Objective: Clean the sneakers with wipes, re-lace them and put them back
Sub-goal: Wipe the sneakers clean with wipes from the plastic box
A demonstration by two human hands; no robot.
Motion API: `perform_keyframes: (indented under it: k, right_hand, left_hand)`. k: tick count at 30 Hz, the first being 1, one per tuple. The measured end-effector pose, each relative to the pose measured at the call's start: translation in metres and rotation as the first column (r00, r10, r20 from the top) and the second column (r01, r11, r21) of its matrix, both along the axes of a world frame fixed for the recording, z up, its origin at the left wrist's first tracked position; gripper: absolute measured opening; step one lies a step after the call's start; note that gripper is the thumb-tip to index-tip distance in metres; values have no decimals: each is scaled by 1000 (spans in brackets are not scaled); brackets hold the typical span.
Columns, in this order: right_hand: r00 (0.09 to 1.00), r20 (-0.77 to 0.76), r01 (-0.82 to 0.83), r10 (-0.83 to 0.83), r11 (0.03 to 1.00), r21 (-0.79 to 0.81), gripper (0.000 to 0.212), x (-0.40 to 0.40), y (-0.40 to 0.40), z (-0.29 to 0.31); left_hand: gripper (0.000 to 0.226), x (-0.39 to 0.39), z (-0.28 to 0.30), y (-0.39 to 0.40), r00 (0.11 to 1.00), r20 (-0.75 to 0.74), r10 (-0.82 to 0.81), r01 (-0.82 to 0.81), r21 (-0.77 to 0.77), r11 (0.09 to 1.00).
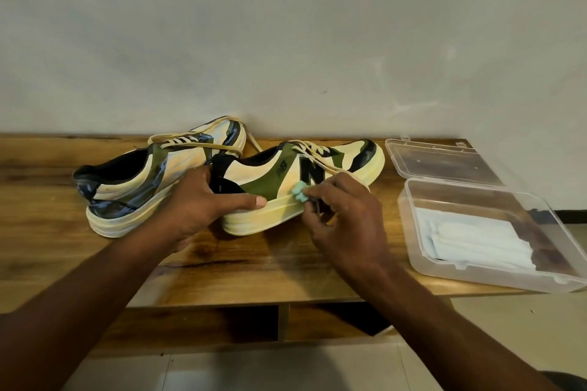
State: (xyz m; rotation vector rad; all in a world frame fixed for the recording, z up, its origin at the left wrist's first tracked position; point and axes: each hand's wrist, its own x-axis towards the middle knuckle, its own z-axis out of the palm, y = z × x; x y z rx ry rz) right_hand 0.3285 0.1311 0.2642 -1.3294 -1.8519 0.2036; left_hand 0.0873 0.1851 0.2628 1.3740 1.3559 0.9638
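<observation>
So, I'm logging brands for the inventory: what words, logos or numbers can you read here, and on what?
"N": big black letter on the side of the near sneaker, partly hidden by the right hand and its wipe.
Small dark logo beside it, towards the heel: too blurred to read.
Far sneaker: no text shows.
Wipe box: no label shows.

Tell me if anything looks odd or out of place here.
Mostly tidy. The far sneaker lies tipped on its side with laces trailing loose, and the wipe box juts past the table's front edge.
</observation>
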Motion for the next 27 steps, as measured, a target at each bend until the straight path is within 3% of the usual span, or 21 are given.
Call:
perform_keyframes:
  k: [3, 6, 10, 14, 18, 27]
  right_hand:
    - [998, -48, 38, -38, 999, -14, 19, 7, 0, 8]
    - [943, -206, 248, -260, 965, -83, 17, 33, 9, 13]
    - [888, -60, 448, -457, 886, -119, 13, 59, 21, 7]
    - [873, -39, 480, -487, 869, -118, 15, 68, 24, 5]
    - [864, -27, 495, -503, 857, -141, 13, 71, 29, 4]
    - [960, -24, 267, -277, 943, -198, 15, 36, 1, -6]
  left_hand:
    - [56, -2, 5, -1, 999, -32, 0, 0, 8, 1000]
    - [58, -5, 5, -1, 995, -97, 2, 2, 34, 999]
    - [77, -11, 2, 2, 978, -209, 1, 10, 52, 999]
    - [88, -15, 3, 6, 967, -254, -2, 19, 63, 998]
    - [69, -14, 6, 6, 961, -278, -2, 21, 65, 998]
    - [62, -10, 9, 4, 956, -295, -2, 22, 65, 998]
